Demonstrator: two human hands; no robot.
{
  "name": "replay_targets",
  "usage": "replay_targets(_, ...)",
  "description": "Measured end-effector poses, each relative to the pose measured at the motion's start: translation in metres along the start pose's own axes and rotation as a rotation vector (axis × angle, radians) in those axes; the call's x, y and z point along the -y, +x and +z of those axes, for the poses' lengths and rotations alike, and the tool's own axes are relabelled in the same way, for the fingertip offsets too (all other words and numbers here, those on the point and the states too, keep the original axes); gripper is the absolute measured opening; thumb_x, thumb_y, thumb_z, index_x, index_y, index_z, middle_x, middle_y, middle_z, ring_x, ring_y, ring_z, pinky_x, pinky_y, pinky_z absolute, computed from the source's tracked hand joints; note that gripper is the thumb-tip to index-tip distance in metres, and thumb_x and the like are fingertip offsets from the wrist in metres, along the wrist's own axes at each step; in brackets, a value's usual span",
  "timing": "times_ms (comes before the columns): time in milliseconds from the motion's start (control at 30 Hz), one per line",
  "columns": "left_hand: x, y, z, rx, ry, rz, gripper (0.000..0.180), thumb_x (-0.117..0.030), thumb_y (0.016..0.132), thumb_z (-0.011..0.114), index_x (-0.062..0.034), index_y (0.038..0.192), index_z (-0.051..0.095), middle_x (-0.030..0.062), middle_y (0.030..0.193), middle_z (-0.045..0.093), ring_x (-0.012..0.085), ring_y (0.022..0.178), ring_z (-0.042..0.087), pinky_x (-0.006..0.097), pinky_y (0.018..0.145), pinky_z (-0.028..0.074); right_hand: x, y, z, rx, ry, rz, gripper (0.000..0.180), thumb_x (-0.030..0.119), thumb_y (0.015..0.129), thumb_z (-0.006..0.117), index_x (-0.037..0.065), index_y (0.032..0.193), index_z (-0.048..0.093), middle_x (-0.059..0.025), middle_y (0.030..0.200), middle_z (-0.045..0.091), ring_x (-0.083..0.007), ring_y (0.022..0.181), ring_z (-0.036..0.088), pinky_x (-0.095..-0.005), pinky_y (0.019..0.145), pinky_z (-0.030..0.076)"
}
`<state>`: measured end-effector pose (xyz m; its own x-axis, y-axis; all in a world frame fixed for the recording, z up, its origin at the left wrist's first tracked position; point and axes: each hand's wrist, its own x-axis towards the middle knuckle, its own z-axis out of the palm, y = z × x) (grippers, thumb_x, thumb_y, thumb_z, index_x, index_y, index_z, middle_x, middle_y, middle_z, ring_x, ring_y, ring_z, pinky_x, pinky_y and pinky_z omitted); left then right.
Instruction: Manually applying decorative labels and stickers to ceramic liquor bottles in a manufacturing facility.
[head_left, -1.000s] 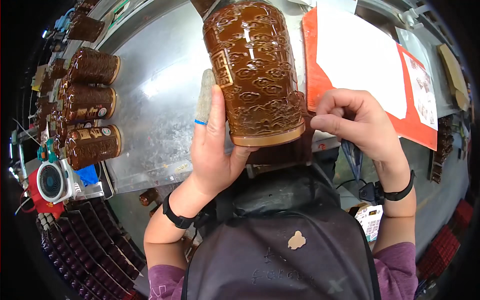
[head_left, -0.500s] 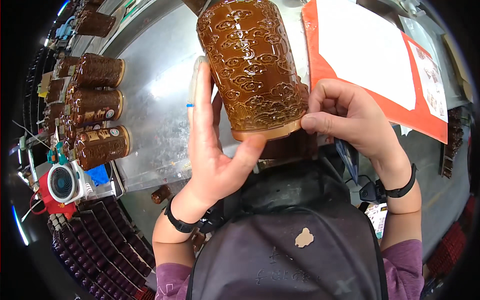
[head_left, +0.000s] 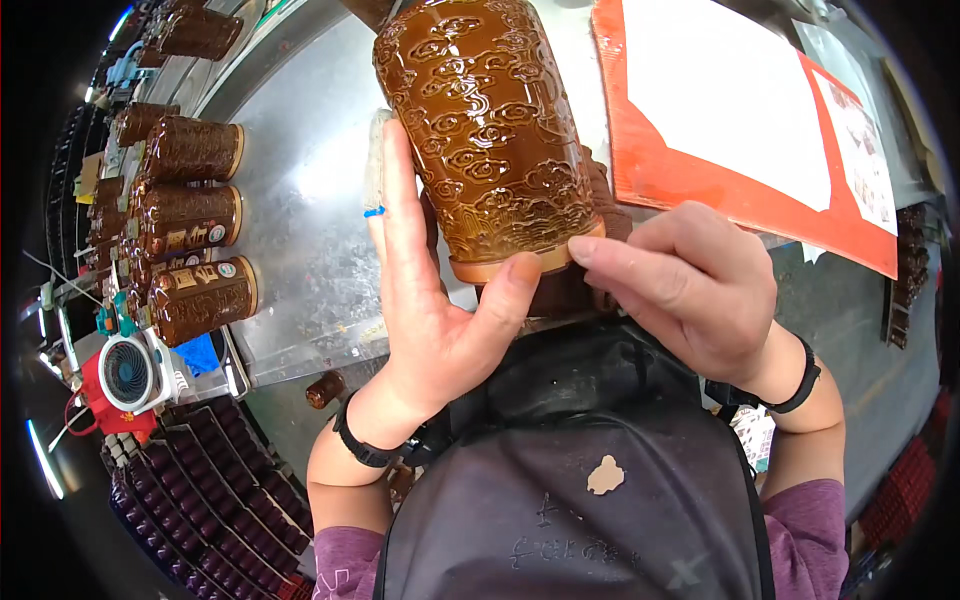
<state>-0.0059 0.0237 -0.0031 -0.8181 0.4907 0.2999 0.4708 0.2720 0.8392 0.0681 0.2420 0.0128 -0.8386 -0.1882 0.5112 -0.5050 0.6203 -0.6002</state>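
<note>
A large amber-brown jar (head_left: 485, 130) with raised cloud patterns leans in front of me, its near end banded by a thin gold strip (head_left: 478, 271). My left hand (head_left: 425, 310) holds the jar from the left, fingers along its side and thumb pressed on the strip. A pale cover with a blue edge (head_left: 374, 211) wraps one of its fingers. On the right, my right hand (head_left: 690, 285) is closed, thumb and finger pressed at the strip's right part. Its other fingers curl in, and whatever lies beneath them is hidden. Brown ridged surface (head_left: 610, 200) shows behind the jar.
Several similar brown jars (head_left: 195, 220) lie at the left of the metal table (head_left: 300, 200). An orange-edged sheet (head_left: 640, 150) covers the right side. A small white fan (head_left: 128, 372) stands at the lower left, above racks of dark bottles (head_left: 200, 490).
My right fingertips have moved left along the strip, and that hand has turned over more. A dark pointed thing below it has gone out of sight. The jar has shifted slightly left.
</note>
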Motion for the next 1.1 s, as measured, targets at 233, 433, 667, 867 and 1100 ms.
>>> replay_targets(233, 0.0, -0.001, 0.001, -0.001, 0.002, -0.002, 0.097, -0.014, 0.083, 0.073, 0.0085, 0.153, 0.01, 0.0271, 0.154, 0.024, 0.0378, 0.141, 0.03, 0.043, 0.116, 0.023, -0.001, -0.007, -0.008, 0.085, -0.137, -0.17, 0.042, 0.004, 0.068, 0.075, 0.008, 0.11, 0.073, -0.0015, 0.081, 0.059, -0.0157, 0.061, 0.055, -0.0292, 0.05, 0.043)
replay_targets(433, 0.002, -0.001, 0.003, -0.02, 0.009, 0.007, 0.097, -0.014, 0.083, 0.074, 0.0085, 0.153, 0.01, 0.027, 0.154, 0.025, 0.0374, 0.141, 0.031, 0.043, 0.115, 0.024, -0.001, 0.003, -0.003, -0.009, -0.088, -0.116, 0.041, -0.001, 0.07, 0.075, 0.007, 0.11, 0.071, -0.0039, 0.079, 0.06, -0.017, 0.062, 0.057, -0.0293, 0.049, 0.044)
replay_targets(667, -0.011, -0.004, -0.003, 0.028, 0.167, 0.115, 0.099, -0.018, 0.078, 0.077, 0.0045, 0.153, 0.016, 0.021, 0.152, 0.033, 0.0293, 0.14, 0.036, 0.041, 0.115, 0.03, 0.003, 0.002, 0.002, 0.046, 0.014, -0.047, 0.038, -0.003, 0.07, 0.075, 0.006, 0.107, 0.071, -0.0055, 0.079, 0.061, -0.0188, 0.064, 0.06, -0.0303, 0.051, 0.047)
replay_targets(867, -0.017, 0.002, -0.01, -0.018, 0.43, 0.307, 0.068, -0.018, 0.077, 0.08, 0.002, 0.134, 0.051, 0.0243, 0.146, 0.039, 0.0364, 0.14, 0.037, 0.047, 0.116, 0.031, 0.007, 0.008, 0.002, -0.026, 0.097, 0.037, 0.034, -0.006, 0.074, 0.074, 0.005, 0.106, 0.07, -0.0061, 0.079, 0.061, -0.0176, 0.063, 0.06, -0.0295, 0.052, 0.047)
replay_targets(1100, -0.012, 0.0, -0.009, -0.038, 0.255, 0.332, 0.039, -0.008, 0.081, 0.076, -0.001, 0.117, 0.062, 0.0241, 0.143, 0.042, 0.0401, 0.14, 0.038, 0.05, 0.116, 0.03, 0.009, 0.008, 0.002, -0.014, 0.108, 0.038, 0.033, -0.007, 0.074, 0.073, 0.003, 0.105, 0.07, -0.0067, 0.079, 0.061, -0.0178, 0.063, 0.06, -0.029, 0.054, 0.048)
